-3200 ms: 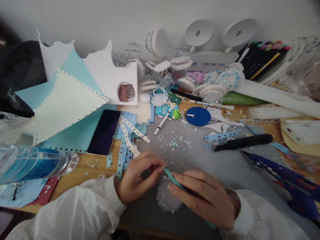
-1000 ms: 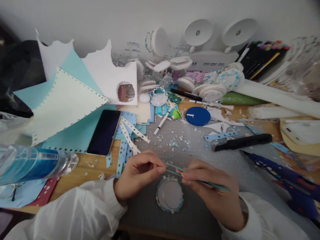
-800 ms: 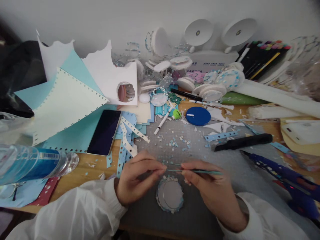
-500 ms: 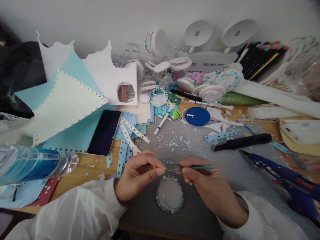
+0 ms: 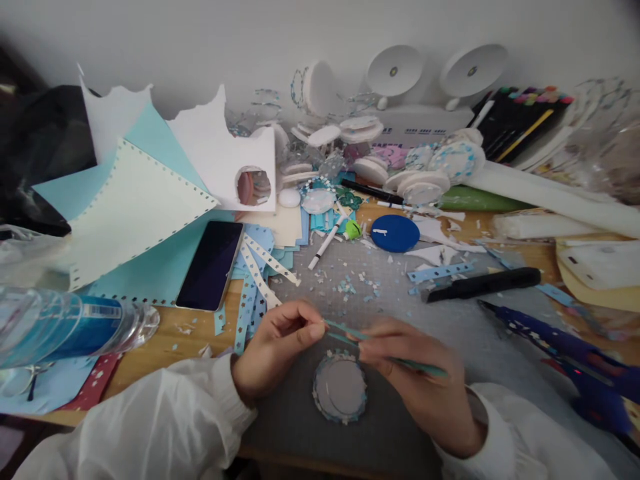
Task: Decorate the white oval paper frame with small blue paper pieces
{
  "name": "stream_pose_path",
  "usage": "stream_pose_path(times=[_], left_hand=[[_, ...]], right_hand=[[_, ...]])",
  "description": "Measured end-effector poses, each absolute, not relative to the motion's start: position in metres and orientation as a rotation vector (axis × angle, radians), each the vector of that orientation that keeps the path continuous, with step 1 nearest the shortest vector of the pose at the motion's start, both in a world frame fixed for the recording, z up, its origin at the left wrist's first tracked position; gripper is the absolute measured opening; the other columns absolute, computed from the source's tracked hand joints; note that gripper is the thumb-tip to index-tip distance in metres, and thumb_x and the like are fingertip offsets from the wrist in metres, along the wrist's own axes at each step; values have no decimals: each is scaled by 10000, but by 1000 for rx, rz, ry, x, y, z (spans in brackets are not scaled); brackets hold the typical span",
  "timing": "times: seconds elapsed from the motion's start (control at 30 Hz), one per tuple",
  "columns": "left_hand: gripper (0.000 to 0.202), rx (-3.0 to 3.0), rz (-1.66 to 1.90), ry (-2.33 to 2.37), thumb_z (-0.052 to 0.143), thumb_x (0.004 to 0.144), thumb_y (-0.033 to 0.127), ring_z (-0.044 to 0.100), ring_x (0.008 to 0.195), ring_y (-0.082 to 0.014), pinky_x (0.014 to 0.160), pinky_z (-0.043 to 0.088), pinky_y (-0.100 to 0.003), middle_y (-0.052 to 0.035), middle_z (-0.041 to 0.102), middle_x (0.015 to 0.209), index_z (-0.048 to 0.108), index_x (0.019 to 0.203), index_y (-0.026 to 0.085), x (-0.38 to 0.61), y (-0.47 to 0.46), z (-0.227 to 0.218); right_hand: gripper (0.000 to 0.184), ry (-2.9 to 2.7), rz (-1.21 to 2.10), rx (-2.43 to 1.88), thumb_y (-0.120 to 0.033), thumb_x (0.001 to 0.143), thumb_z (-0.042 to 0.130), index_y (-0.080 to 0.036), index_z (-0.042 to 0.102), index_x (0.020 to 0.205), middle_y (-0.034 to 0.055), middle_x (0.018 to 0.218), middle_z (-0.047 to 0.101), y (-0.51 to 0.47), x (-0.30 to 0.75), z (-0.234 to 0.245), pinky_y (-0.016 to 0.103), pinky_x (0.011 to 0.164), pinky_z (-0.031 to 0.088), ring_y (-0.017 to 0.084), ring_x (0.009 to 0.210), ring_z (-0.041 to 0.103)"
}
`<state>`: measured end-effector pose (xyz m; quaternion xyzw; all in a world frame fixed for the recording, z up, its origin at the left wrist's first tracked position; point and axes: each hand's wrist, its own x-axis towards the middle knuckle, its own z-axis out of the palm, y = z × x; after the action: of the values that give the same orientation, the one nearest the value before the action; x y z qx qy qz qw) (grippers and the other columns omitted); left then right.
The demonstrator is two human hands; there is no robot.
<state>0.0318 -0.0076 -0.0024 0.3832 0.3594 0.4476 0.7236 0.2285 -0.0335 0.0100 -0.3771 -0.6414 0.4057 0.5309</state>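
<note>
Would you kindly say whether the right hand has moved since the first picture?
Yes, rightward: the right hand, then overlapping the grey disc, now leaves it nearly uncovered.

Head-worn camera: the view looks forward and down across the worktable [image 5: 163,343] from close above, reaching the wall [image 5: 200,40] behind.

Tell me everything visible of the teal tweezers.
The teal tweezers are slim, with two thin prongs, perhaps of coated metal. The right hand grips them, hiding their middle; the rear end shows beyond, lower in view than the tips. The prongs stand slightly apart and point toward the left hand, higher in view than the round disc. Whether the tips touch that hand or grip anything is too small to tell.
</note>
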Motion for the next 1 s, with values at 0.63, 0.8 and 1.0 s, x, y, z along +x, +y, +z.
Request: stream_pose_path(times=[0.63,0.8,1.0], left_hand=[[158,392,763,528,754,731,219,414,610,-101,613,305,-233,-9,498,660,651,693,105,37,-11,-5],[153,365,745,496,755,722,212,405,615,-105,616,303,-233,-7,478,650,652,681,107,35,-11,-2],[160,515,779,500,745,746,245,427,656,-121,636,307,-243,-12,491,674,655,695,123,32,-9,0]], right_hand=[[203,-2365,-214,-384,-103,913,509,-127,699,981,57,1036,707,-33,241,9,223,767,555,145,927,618],[232,-2288,-56,-446,-116,939,471,-164,695,974,36,1030,718,-30,242,13,207,817,555,128,934,622],[227,-1960,691,-564,-128,947,467,-196,669,1025,89,1045,706,-27,240,19,276,731,559,140,857,639]])
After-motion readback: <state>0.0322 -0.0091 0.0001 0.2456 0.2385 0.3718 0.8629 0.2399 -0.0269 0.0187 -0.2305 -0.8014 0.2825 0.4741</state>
